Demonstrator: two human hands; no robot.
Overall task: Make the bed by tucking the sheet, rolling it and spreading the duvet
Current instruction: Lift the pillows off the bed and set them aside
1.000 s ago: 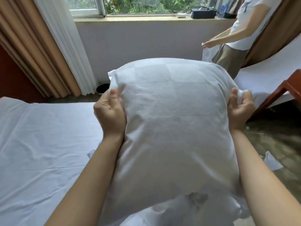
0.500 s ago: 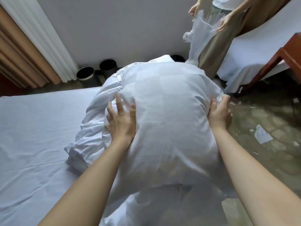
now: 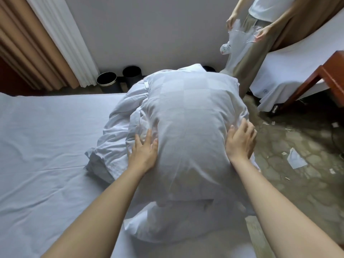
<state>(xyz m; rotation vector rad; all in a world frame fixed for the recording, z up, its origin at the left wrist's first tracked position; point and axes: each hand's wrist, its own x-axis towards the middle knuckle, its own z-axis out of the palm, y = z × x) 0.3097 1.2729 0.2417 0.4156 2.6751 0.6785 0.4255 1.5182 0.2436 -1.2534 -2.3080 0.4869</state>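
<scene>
Counting first: two hands, one pillow (image 3: 189, 123), one heap of crumpled bedding (image 3: 113, 138), one sheet (image 3: 41, 146) on the bed, two black bins (image 3: 107, 81) by the far wall, with a third dark rim just showing behind the pillow's far end. Also two curtains at the left, one tan (image 3: 28, 45) and one white (image 3: 63, 38), and a second person (image 3: 260, 8) at the upper right holding a clear plastic bag (image 3: 240, 41) with both hands.

Left hand (image 3: 144, 151) released, fingers straight and spread, palm pressed to the pillow's left flank. Right hand (image 3: 240, 144) released too, fingers spread, laid against the right flank. Nothing gripped or pinched by either.

Pillow at the right side of the bed, lying over the crumpled bedding, which spills out to its left. More white fabric beneath its near end; whether pillow or duvet, cannot tell. Right flank close to the bed's right edge, above the floor (image 3: 307, 183).

Wide open sheet to the left, lightly creased. To the right, bare floor strewn with paper scraps (image 3: 296, 161), then a second bed (image 3: 290, 71) and a red-brown wooden frame (image 3: 327, 71) well apart.

Long axis of the pillow running straight away from the wearer toward the wall, far end pointing at the bins, near end toward the forearms.
</scene>
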